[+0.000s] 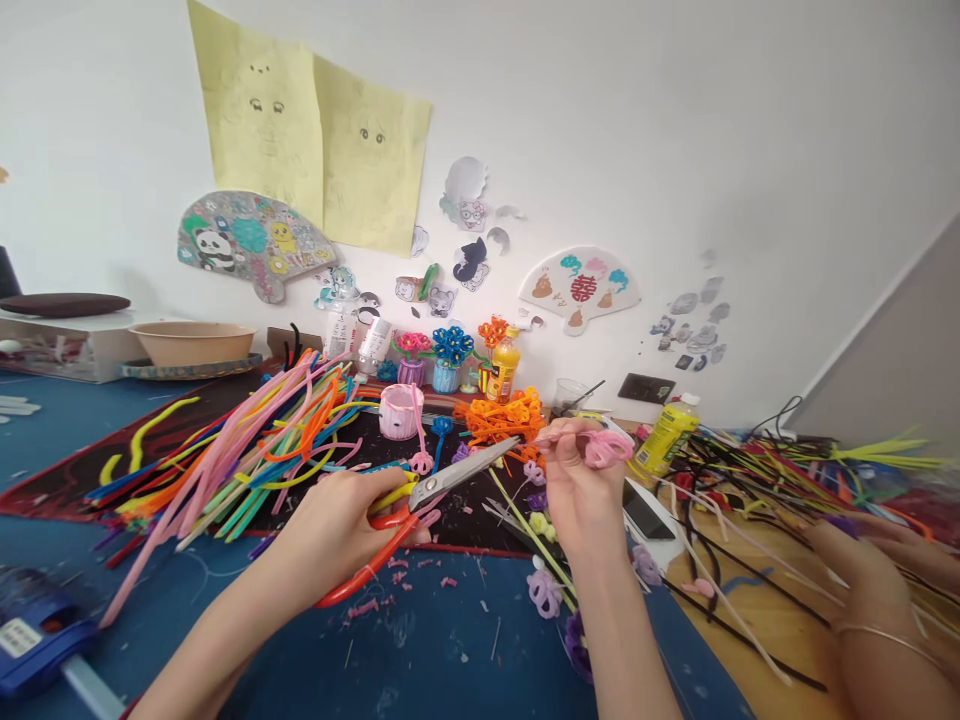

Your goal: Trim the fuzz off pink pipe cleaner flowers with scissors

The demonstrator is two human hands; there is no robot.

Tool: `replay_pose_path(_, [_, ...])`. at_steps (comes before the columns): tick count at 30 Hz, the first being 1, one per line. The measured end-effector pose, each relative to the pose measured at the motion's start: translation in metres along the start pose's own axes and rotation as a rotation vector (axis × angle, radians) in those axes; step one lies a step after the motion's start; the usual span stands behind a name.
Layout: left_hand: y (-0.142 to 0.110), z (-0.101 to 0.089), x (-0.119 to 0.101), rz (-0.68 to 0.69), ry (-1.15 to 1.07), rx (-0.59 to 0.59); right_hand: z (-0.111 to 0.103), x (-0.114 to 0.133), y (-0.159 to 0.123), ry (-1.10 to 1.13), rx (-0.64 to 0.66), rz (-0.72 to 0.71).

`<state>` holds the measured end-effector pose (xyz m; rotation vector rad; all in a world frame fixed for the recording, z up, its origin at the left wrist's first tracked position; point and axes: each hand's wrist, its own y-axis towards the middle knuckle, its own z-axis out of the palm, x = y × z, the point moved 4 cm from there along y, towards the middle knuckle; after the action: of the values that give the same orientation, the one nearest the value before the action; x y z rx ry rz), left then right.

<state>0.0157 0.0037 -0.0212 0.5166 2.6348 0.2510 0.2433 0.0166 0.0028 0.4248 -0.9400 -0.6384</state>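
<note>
My left hand (341, 525) is wrapped round a pair of scissors (450, 477) with orange-red handles. Their blades look nearly together and point right, the tip close to my right hand (581, 490). Between the thumb and fingers of that hand is a pink pipe-cleaner flower (609, 449), its looped petals sticking out to the right. A pink pipe-cleaner pot (401, 412) stands behind the scissors, with a small pink flower hanging at its front. Orange pipe-cleaner pieces (499, 415) lie heaped behind the blades. Below my right wrist rests a lilac flower (544, 594).
Loose colourful pipe cleaners (247, 440) spread at left, beside a blue glue gun (37, 635). A yellow bottle (666, 435) and a phone (646, 515) are at right. Another person's hand (862, 590) is at far right. Pink scraps (364, 608) dot the blue mat.
</note>
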Motion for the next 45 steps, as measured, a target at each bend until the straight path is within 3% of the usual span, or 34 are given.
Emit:
replay_pose_path(8, [-0.001, 0.0, 0.002, -0.098, -0.124, -0.002, 0.0, -0.001, -0.002, -0.043, 0.006, 0.022])
replay_pose_path(19, [0.0, 0.0, -0.007, -0.009, -0.005, 0.006, 0.007, 0.001, -0.003, -0.043, 0.102, -0.003])
replay_pose_path(45, [0.002, 0.006, -0.001, -0.02, 0.032, 0.057, 0.006, 0.002, -0.003, -0.042, 0.089, -0.036])
